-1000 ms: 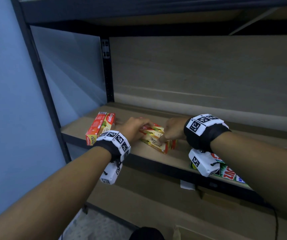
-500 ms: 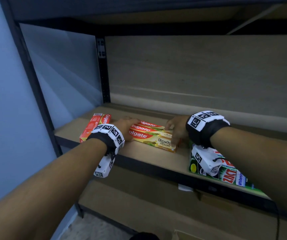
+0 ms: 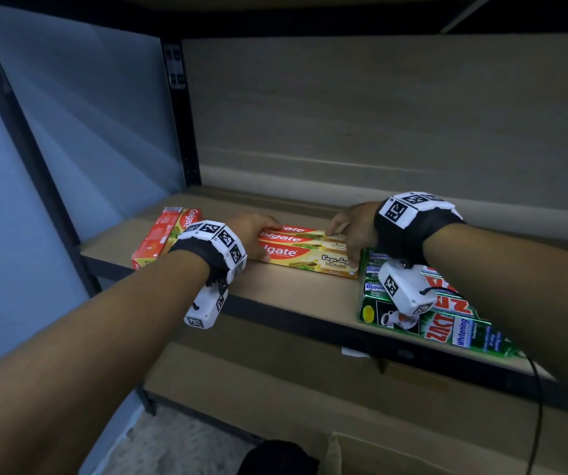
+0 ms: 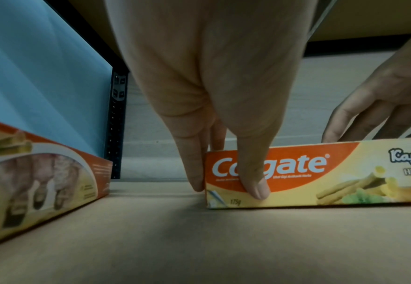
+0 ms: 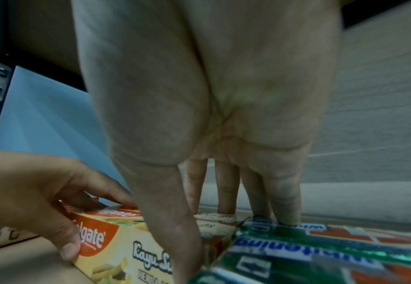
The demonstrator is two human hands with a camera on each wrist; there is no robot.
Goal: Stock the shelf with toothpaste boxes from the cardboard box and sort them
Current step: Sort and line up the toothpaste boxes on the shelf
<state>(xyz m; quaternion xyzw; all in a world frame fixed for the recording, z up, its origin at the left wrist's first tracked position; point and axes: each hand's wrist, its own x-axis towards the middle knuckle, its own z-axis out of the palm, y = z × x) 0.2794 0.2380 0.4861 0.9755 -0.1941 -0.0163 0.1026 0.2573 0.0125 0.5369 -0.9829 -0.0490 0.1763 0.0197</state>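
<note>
A row of yellow-and-red Colgate boxes (image 3: 310,257) lies lengthwise on the wooden shelf (image 3: 292,296). My left hand (image 3: 268,241) grips their left end, thumb (image 4: 255,182) on the front face of the Colgate boxes (image 4: 320,180) and fingers behind. My right hand (image 3: 342,245) holds the right end, thumb (image 5: 175,230) down the front of the Colgate boxes (image 5: 117,259), fingertips on top. More Colgate boxes (image 3: 162,238) lie further left, the same Colgate boxes (image 4: 41,182) showing in the left wrist view.
Green Zact boxes (image 3: 447,323) lie tight against the right end of the row, under my right wrist; two right fingertips rest on these green boxes (image 5: 320,255). A black upright (image 3: 179,132) stands at the back left. The cardboard box (image 3: 378,454) sits below.
The Colgate boxes turned from slanted to lengthwise along the shelf. My hands spread to their two ends and have stayed there since half a second ago.
</note>
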